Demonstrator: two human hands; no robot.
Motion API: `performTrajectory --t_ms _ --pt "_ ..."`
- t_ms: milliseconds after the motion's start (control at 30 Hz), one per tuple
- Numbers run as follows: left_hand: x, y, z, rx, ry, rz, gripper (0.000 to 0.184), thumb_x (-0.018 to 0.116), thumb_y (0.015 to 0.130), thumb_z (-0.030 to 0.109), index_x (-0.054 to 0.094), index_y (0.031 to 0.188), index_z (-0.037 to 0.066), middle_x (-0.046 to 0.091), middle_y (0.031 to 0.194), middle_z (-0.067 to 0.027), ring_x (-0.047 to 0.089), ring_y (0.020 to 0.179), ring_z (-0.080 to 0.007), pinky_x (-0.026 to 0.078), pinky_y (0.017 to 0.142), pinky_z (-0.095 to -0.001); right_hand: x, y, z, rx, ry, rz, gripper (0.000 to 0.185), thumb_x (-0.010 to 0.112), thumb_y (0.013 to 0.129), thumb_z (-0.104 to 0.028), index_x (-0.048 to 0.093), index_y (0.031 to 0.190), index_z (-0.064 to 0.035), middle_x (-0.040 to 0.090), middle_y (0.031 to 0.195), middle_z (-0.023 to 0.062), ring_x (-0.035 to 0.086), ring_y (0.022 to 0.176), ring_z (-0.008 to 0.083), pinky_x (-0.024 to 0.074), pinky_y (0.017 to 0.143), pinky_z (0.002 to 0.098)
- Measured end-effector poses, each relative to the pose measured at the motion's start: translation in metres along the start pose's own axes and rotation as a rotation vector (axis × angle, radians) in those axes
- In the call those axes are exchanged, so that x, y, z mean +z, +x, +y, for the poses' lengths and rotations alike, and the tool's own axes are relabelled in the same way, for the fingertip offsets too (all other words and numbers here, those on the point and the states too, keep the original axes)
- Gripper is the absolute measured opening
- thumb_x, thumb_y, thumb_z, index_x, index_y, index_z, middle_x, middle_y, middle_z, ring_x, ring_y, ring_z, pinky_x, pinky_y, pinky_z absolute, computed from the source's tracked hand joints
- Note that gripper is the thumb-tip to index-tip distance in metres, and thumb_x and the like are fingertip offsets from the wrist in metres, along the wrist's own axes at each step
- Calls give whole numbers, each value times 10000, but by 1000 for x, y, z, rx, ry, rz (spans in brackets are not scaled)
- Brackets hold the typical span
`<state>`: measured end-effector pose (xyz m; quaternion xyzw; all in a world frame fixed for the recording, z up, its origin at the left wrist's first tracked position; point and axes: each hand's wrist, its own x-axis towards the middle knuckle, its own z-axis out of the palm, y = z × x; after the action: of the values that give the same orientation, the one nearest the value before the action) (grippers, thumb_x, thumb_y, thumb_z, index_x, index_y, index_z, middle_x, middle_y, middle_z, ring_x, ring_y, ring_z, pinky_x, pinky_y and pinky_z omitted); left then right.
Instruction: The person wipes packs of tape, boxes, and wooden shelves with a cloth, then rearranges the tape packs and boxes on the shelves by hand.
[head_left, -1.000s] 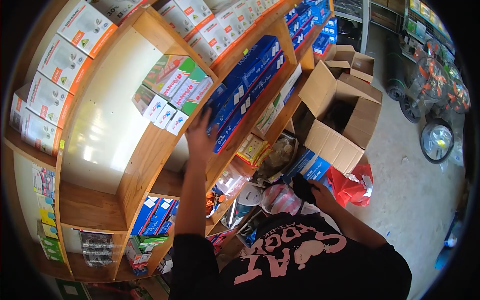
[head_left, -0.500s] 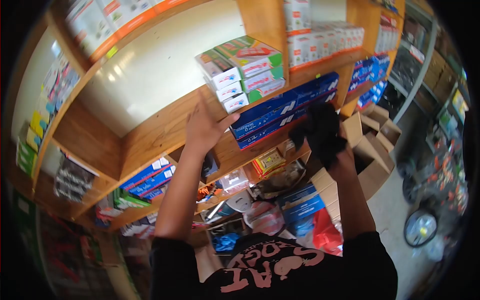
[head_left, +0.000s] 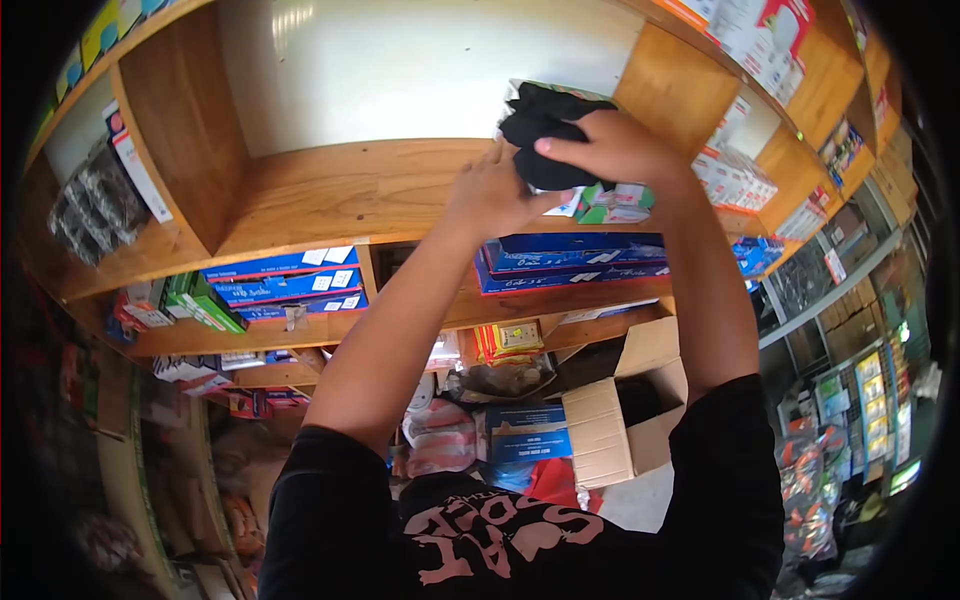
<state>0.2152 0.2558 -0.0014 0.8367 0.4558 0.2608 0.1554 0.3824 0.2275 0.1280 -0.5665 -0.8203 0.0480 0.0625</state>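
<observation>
My right hand (head_left: 622, 150) grips a bunched black cloth (head_left: 552, 125) and holds it against a stack of green-and-white boxes (head_left: 618, 202) on the wooden shelf. The cloth and the hand cover most of that stack. At the left side of the same boxes is my left hand (head_left: 492, 200), fingers stretched out and thumb pointing right. It appears to touch the stack, though the contact is partly hidden behind the cloth.
Under this shelf board (head_left: 350, 190) lie long blue boxes (head_left: 570, 265), with more blue boxes (head_left: 285, 280) to the left. Lower down stands an open cardboard box (head_left: 600, 430). Small white-and-orange boxes (head_left: 735, 180) fill the compartment to the right.
My right hand has brought the black cloth up and left, from beside the blue boxes onto the stack. My left hand has come closer to the stack's side. The view has turned.
</observation>
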Motion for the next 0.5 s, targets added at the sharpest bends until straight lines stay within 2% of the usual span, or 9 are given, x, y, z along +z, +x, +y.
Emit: performTrajectory --t_ms 33,67,133,233,267,333,433,467,500 --pt "7 5 -1 -37 1 23 1200 582 816 801 284 1517 -126 351 1569 -285 407 1450 -346 305 1175 -504 11 25 32 -173 264 31 618 654 926 -563 699 1218 -19 742 1032 120 699 943 197 536 818 314" --pt "10 5 1 -68 4 38 1215 541 828 827 267 1523 -131 281 1616 -281 365 1482 -341 283 1192 -502 -6 23 18 5 264 -72 663 633 928 -596 719 1147 24 736 970 102 678 892 153 525 767 283" --pt "19 9 7 -23 -102 88 1223 566 852 782 196 1521 -173 203 1605 -362 277 1503 -426 230 1218 -515 -5 34 20 199 267 -51 660 631 927 -607 735 1062 31 724 900 97 658 792 145 514 711 286" --pt "34 25 17 -23 -261 192 1266 670 853 681 84 1492 -242 160 1542 -478 207 1481 -546 235 1221 -491 11 40 41 181 466 299 647 587 950 -592 727 1036 34 709 859 116 676 690 185 526 613 347" --pt "33 24 17 -23 -293 196 1274 691 843 666 79 1489 -245 161 1542 -477 194 1488 -537 232 1222 -488 2 34 46 188 380 356 617 537 993 -557 711 1044 33 722 865 100 674 665 214 504 588 375" --pt "29 22 13 -10 -344 195 1291 733 824 636 68 1485 -251 164 1543 -475 167 1504 -520 227 1225 -483 -6 6 51 372 273 627 572 541 1016 -492 681 1141 49 734 935 113 703 773 239 547 708 373" --pt "31 28 1 112 -467 293 1387 848 756 538 -62 1520 -178 105 1559 -473 24 1521 -523 145 1245 -481 21 -38 50 -198 707 1035 533 484 1049 -389 565 1360 36 643 1282 172 616 1175 224 462 1025 334" --pt "33 26 3 162 -475 336 1416 865 743 523 -98 1531 -153 91 1563 -472 -6 1523 -523 128 1248 -477 36 -53 46 -185 652 1138 510 464 1036 -312 514 1411 30 581 1360 184 560 1252 237 412 1077 345" --pt "22 17 18 56 -394 339 1467 895 722 481 -188 1548 -64 54 1572 -467 -57 1524 -517 98 1251 -462 55 -63 38 -172 595 1242 510 445 1023 -235 463 1462 25 519 1438 196 503 1328 249 363 1129 356"
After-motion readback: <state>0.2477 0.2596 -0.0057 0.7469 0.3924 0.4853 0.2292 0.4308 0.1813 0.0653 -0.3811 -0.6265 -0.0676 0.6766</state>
